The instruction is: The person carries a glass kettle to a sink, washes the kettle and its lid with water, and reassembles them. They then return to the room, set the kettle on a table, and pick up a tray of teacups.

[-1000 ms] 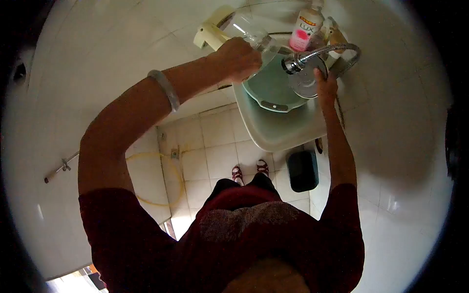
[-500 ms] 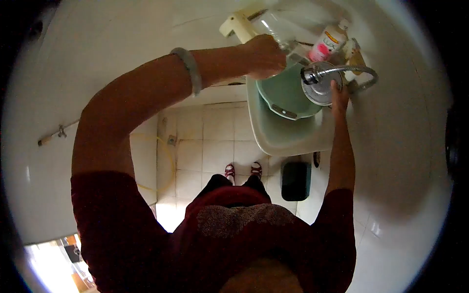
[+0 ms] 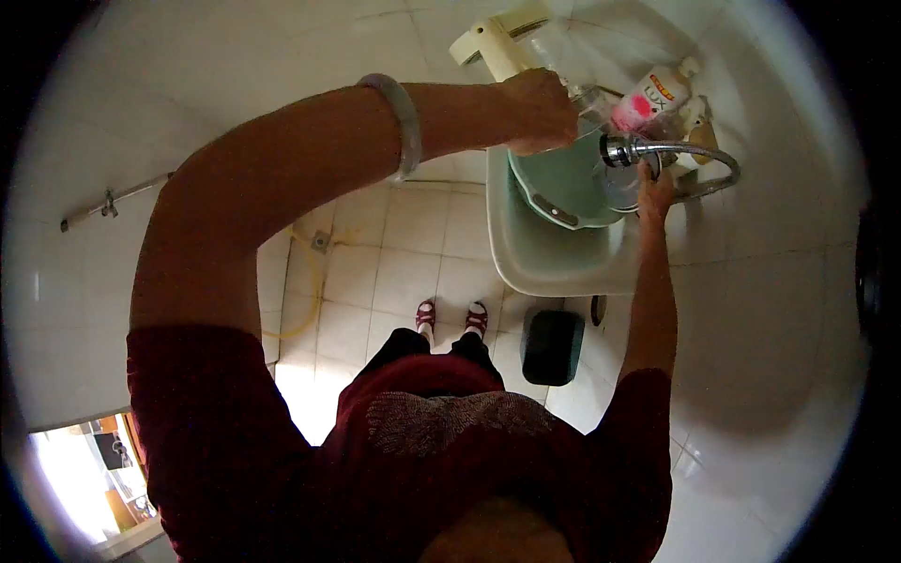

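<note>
My right hand (image 3: 655, 192) grips the edge of a round, silvery, shallow metal piece (image 3: 620, 190), a lid or a dish. It is tilted under the chrome faucet head (image 3: 618, 150), over the pale green basin (image 3: 563, 183). My left hand (image 3: 542, 111) is closed in a fist above the basin's far left side. Clear, shiny material shows beside its knuckles, but what the fingers hold is hidden. The basin sits inside the white sink (image 3: 511, 258).
Behind the sink stand a pink-and-white LUX bottle (image 3: 654, 97) and a yellowish bottle (image 3: 702, 141). A cream-coloured fixture (image 3: 497, 47) rises behind my left hand. The faucet's flexible hose (image 3: 725, 167) curves right. Below is a black bin (image 3: 552, 347) on the tiled floor (image 3: 404, 249).
The round metal piece has tipped from facing me to a steeper angle under the faucet. My view has shifted slightly; my left hand stays closed.
</note>
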The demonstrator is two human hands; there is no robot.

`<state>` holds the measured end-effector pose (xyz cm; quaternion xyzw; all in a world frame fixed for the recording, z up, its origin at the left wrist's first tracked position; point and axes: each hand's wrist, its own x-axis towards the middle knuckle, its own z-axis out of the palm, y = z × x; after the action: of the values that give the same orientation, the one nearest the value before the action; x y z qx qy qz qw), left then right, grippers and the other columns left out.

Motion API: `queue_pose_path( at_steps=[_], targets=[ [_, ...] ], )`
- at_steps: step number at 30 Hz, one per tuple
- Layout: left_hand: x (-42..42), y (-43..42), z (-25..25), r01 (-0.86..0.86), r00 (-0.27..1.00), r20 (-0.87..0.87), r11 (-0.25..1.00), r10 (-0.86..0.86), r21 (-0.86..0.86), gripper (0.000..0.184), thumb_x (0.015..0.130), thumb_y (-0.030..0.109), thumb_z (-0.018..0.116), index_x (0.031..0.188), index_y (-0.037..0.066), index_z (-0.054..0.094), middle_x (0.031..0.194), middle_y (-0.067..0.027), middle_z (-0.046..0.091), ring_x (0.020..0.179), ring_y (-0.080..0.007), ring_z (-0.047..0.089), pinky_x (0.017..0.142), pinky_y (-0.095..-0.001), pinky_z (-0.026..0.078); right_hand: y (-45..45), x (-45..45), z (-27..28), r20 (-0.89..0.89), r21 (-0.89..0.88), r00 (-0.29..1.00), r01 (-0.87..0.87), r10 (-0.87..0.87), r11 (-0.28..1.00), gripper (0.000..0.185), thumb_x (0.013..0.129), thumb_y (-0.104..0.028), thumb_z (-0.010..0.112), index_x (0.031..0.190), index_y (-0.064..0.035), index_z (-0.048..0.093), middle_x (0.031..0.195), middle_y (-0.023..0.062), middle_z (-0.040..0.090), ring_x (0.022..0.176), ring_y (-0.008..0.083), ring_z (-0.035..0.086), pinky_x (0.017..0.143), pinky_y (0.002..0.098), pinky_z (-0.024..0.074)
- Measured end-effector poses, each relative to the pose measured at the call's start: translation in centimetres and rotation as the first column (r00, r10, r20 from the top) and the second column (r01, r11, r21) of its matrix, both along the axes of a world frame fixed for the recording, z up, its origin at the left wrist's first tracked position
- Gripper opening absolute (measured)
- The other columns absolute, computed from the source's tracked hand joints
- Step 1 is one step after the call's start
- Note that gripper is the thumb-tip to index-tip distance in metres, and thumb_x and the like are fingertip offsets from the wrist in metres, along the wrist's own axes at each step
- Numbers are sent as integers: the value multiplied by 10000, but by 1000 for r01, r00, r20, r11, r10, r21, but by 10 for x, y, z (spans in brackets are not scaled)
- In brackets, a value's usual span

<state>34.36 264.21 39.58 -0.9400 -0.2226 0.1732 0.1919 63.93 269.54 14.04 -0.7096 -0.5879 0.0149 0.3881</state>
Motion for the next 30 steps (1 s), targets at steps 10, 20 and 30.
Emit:
queue_pose_path(
  at_steps=[10,20,30],
  targets=[
    [-3,5,1,19,1000,-2,1000,-19,23,240,679,212,649,778,23,537,732,-117,629,714,-278,642,595,-393,519,5,17,-9,27,-78,998,-60,62,995,509,807,-414,549,1041,38,537,935,246,579,894,397,536,769,417,403],
    [14,5,6,-241,965,66,959,253,-150,322,743,301,545,845,-4,560,757,-140,622,734,-299,622,627,-423,505,-3,15,11,-154,-16,973,-178,173,984,512,796,-421,570,957,63,542,862,228,583,811,351,547,739,396,406],
    [6,9,7,-448,776,230,770,587,-455,544,720,478,538,841,-51,577,789,-211,600,761,-360,591,699,-452,475,-44,-16,61,-241,-128,959,120,-149,984,450,787,-382,589,964,31,561,900,188,600,842,306,558,759,360,416]
  ],
)
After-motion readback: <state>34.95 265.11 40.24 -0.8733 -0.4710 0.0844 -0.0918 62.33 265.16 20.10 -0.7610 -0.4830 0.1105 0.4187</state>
